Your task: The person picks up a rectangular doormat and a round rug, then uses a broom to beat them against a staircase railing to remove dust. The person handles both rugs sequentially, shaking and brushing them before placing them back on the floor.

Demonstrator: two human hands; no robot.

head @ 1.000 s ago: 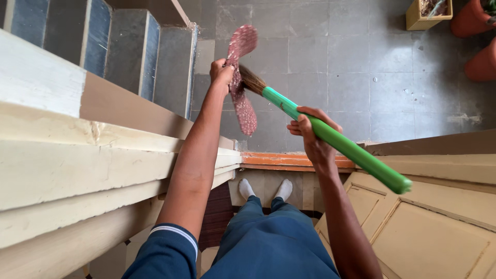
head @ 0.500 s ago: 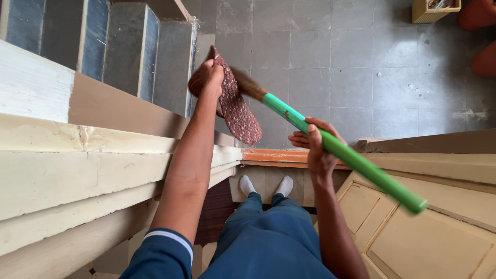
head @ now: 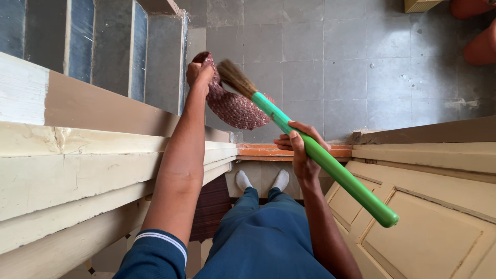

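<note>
- Beyond the orange threshold (head: 268, 151), held out over the grey tiled floor (head: 330, 62), hangs a reddish woven mat (head: 235, 106); it droops from its upper edge and touches nothing below.
- Left hand (head: 199, 75): grip clenched on the mat's upper corner, arm stretched forward at full reach. The mat hangs down and to the right of this hand.
- Right hand (head: 299, 150): grip closed around the green handle of a broom (head: 320, 157), roughly at mid-length, nearer the body than the left hand.
- Broom axis: runs on a diagonal, handle end low at right, bristle head (head: 235, 77) high at left. The bristles lie against or just beside the mat's upper part, close to the left hand; actual contact cannot be confirmed.
- Key relation: the mat lies forward and left of the right hand, along the line of the broom's long axis; the left hand is the nearer of the two to the mat and alone carries it.
- Surroundings: stair treads (head: 103, 46) upper left, a cream painted ledge (head: 77, 170) at left, a cream panelled door (head: 429, 222) at right, terracotta pots (head: 480, 41) at the far right corner.
- Person's socked feet (head: 261, 181) stand just inside the threshold.
</note>
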